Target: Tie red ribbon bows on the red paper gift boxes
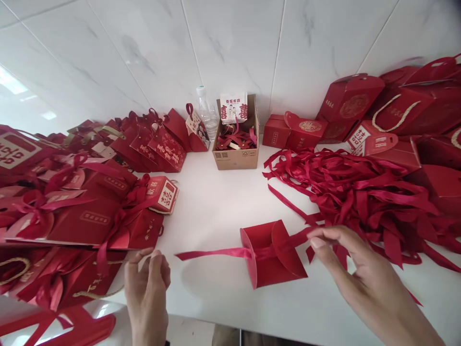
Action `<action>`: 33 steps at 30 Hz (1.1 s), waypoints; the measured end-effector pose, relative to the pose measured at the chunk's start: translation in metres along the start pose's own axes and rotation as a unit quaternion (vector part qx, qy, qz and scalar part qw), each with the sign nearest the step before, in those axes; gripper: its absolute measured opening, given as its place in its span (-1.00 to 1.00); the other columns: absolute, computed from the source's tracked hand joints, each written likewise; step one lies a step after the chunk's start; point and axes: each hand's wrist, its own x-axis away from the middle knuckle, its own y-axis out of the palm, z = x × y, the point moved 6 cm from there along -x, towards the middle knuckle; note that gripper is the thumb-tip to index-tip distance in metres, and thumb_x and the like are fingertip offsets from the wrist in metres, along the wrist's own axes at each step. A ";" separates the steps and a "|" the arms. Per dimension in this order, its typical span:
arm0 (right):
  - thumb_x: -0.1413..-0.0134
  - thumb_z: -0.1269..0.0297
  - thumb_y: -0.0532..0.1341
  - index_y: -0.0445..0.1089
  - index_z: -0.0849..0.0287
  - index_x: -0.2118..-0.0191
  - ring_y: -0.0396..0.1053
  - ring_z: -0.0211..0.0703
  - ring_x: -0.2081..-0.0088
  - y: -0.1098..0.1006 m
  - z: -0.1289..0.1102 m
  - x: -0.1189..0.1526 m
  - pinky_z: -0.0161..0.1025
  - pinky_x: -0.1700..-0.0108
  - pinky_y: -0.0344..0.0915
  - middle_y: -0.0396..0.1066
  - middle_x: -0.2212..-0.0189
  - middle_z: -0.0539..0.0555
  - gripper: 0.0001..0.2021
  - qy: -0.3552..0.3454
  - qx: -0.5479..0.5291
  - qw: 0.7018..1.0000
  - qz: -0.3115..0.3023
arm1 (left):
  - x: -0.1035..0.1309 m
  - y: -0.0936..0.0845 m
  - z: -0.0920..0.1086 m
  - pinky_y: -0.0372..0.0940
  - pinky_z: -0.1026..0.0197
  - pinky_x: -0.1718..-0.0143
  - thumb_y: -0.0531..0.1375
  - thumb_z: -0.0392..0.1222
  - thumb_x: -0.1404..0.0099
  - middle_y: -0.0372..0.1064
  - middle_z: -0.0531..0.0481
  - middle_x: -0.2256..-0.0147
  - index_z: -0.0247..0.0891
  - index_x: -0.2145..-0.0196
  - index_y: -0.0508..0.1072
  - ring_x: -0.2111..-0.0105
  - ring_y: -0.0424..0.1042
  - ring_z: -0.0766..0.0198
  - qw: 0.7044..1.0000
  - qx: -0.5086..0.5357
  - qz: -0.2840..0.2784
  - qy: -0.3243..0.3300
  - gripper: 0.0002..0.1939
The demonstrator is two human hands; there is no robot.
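A small red box (277,276) with rounded overlapping flaps sits near the table's front edge. One red ribbon (219,253) passes through or over it, its left end free and pointed. At the box's right, my right hand (355,264) pinches the ribbon's other end between thumb and forefinger. My left hand (147,283) hovers left of the box, apart from the ribbon's free end, with fingers curled and thumb against the forefinger; whether anything is between them is too small to tell.
Loose red ribbons (360,192) lie heaped at the right. Red gift boxes (79,211) with bows crowd the left. At the back stand a cardboard box (236,160), a clear bottle (207,110) and more red boxes (306,129), against a tiled wall (237,43).
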 end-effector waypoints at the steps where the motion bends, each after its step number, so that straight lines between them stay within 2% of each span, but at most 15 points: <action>1: -0.24 -0.31 0.19 0.52 -0.06 0.23 0.37 -0.12 0.48 0.000 0.007 0.002 -0.25 0.52 0.31 0.52 0.37 0.00 -0.57 0.035 -0.006 0.999 -0.014 | 0.012 0.000 0.000 0.11 0.31 0.56 0.34 -0.02 -0.25 0.29 0.19 0.54 -0.11 0.24 0.37 0.56 0.20 0.31 1.000 -0.010 -0.001 0.006 -0.75; 2: -0.22 -0.32 0.20 0.51 -0.03 0.30 0.32 -0.13 0.53 0.002 0.013 0.004 -0.25 0.54 0.28 0.48 0.44 -0.01 -0.55 0.066 -0.019 0.997 -0.038 | 0.026 0.002 0.000 0.07 0.29 0.55 0.30 0.05 -0.31 0.20 0.17 0.59 -0.12 0.32 0.38 0.55 0.16 0.29 1.000 -0.024 -0.011 0.008 -0.75; 4: -0.18 -0.34 0.23 0.47 0.00 0.40 0.32 -0.10 0.54 0.008 0.022 0.006 -0.23 0.56 0.26 0.45 0.50 0.01 -0.51 0.108 -0.059 0.989 -0.082 | 0.057 0.019 -0.004 0.09 0.21 0.53 0.15 0.27 -0.41 0.10 0.11 0.65 -0.16 0.46 0.44 0.58 0.08 0.25 0.989 -0.082 -0.125 0.001 -0.51; 5: -0.15 -0.34 0.26 0.46 0.01 0.43 0.35 -0.07 0.51 0.012 0.026 0.006 -0.23 0.55 0.27 0.46 0.49 0.03 -0.51 0.120 -0.082 0.985 -0.094 | 0.072 0.028 -0.007 0.19 0.16 0.46 0.15 0.35 -0.38 0.22 0.04 0.60 -0.16 0.47 0.51 0.54 0.16 0.21 0.981 -0.098 -0.170 -0.007 -0.45; 6: -0.12 -0.33 0.30 0.46 0.02 0.43 0.40 -0.04 0.46 0.015 0.029 0.006 -0.22 0.52 0.31 0.49 0.46 0.05 -0.52 0.135 -0.110 0.980 -0.100 | 0.084 0.033 -0.009 0.29 0.11 0.33 0.17 0.39 -0.35 0.42 -0.07 0.45 -0.16 0.42 0.59 0.42 0.31 0.13 0.977 -0.113 -0.180 -0.018 -0.44; 8: -0.07 -0.31 0.35 0.49 0.03 0.36 0.45 0.00 0.37 0.023 0.034 0.005 -0.20 0.42 0.40 0.53 0.38 0.08 -0.54 0.174 -0.170 0.965 -0.100 | 0.100 0.045 -0.014 0.34 0.01 0.04 0.22 0.42 -0.31 0.56 -0.16 0.11 -0.09 0.25 0.70 0.12 0.44 -0.04 0.972 -0.114 -0.197 -0.056 -0.46; 10: -0.08 -0.32 0.36 0.49 0.03 0.28 0.46 -0.01 0.32 0.030 0.034 0.003 -0.16 0.30 0.47 0.52 0.32 0.08 -0.53 0.194 -0.224 0.950 -0.098 | 0.105 0.057 -0.017 0.25 -0.04 -0.16 0.27 0.41 -0.29 0.51 -0.11 -0.14 0.02 0.08 0.71 -0.11 0.39 -0.12 0.970 -0.078 -0.207 -0.099 -0.49; 13: -0.14 -0.33 0.30 0.40 0.02 0.32 0.42 -0.05 0.30 0.034 0.022 0.000 -0.14 0.20 0.47 0.45 0.32 0.03 -0.53 0.171 -0.264 0.944 -0.097 | 0.098 0.074 -0.014 0.25 0.00 -0.19 0.33 0.34 -0.29 0.43 -0.07 -0.25 0.05 -0.05 0.66 -0.20 0.36 -0.09 0.968 0.029 -0.224 -0.114 -0.49; 15: -0.18 -0.31 0.29 0.38 0.01 0.34 0.40 -0.07 0.25 0.031 0.012 -0.001 -0.18 0.17 0.45 0.43 0.32 0.01 -0.55 0.146 -0.273 0.947 -0.086 | 0.092 0.082 -0.008 0.31 0.09 -0.10 0.39 0.27 -0.26 0.49 -0.09 -0.17 -0.01 0.01 0.66 -0.17 0.39 -0.02 0.963 0.101 -0.228 -0.103 -0.54; 17: -0.20 -0.28 0.29 0.42 -0.01 0.31 0.37 -0.10 0.24 0.023 0.001 -0.003 -0.26 0.23 0.40 0.40 0.33 -0.01 -0.58 0.116 -0.264 0.956 -0.062 | 0.089 0.090 0.001 0.34 0.19 0.05 0.45 0.19 -0.23 0.54 -0.06 0.03 -0.09 0.15 0.65 -0.01 0.45 0.10 0.952 0.156 -0.245 -0.094 -0.63; 21: -0.19 -0.25 0.32 0.43 0.00 0.37 0.30 -0.21 0.39 0.011 -0.029 -0.001 -0.39 0.41 0.30 0.32 0.47 -0.06 -0.59 0.058 -0.241 0.968 -0.036 | 0.093 0.103 0.019 0.31 0.29 0.26 0.46 0.08 -0.26 0.39 0.06 0.35 -0.18 0.29 0.54 0.36 0.34 0.32 0.920 0.216 -0.313 -0.096 -0.69; 23: -0.21 -0.21 0.33 0.45 -0.01 0.36 0.36 -0.23 0.39 0.009 -0.044 0.001 -0.41 0.33 0.37 0.37 0.48 -0.07 -0.62 0.045 -0.253 0.966 -0.025 | 0.093 0.104 0.022 0.30 0.31 0.27 0.48 0.05 -0.24 0.35 0.09 0.38 -0.19 0.29 0.52 0.39 0.33 0.35 0.920 0.206 -0.312 -0.114 -0.68; 28: -0.22 -0.11 0.36 0.55 -0.05 0.17 0.57 -0.16 0.19 0.003 -0.061 -0.002 -0.39 0.11 0.50 0.57 0.32 -0.05 -0.73 0.006 -0.262 0.965 0.010 | 0.088 0.104 0.023 0.33 0.31 0.26 0.46 0.09 -0.27 0.41 0.06 0.33 -0.20 0.11 0.57 0.38 0.36 0.35 0.919 0.192 -0.314 -0.141 -0.62; 30: -0.25 -0.08 0.35 0.57 -0.06 0.10 0.60 -0.15 0.20 -0.001 -0.069 -0.006 -0.40 0.14 0.53 0.60 0.31 -0.04 -0.74 -0.049 -0.246 0.968 0.004 | 0.083 0.102 0.030 0.35 0.32 0.25 0.43 0.09 -0.31 0.42 0.05 0.35 -0.21 0.12 0.57 0.38 0.36 0.35 0.926 0.194 -0.306 -0.102 -0.65; 33: -0.31 -0.05 0.31 0.60 -0.06 0.13 0.60 -0.16 0.26 -0.008 -0.083 -0.010 -0.39 0.24 0.52 0.62 0.33 -0.06 -0.77 -0.100 -0.208 0.973 0.013 | 0.077 0.103 0.046 0.34 0.35 0.28 0.40 0.00 -0.34 0.41 0.09 0.39 -0.19 0.22 0.53 0.40 0.35 0.37 0.936 0.178 -0.304 -0.017 -0.77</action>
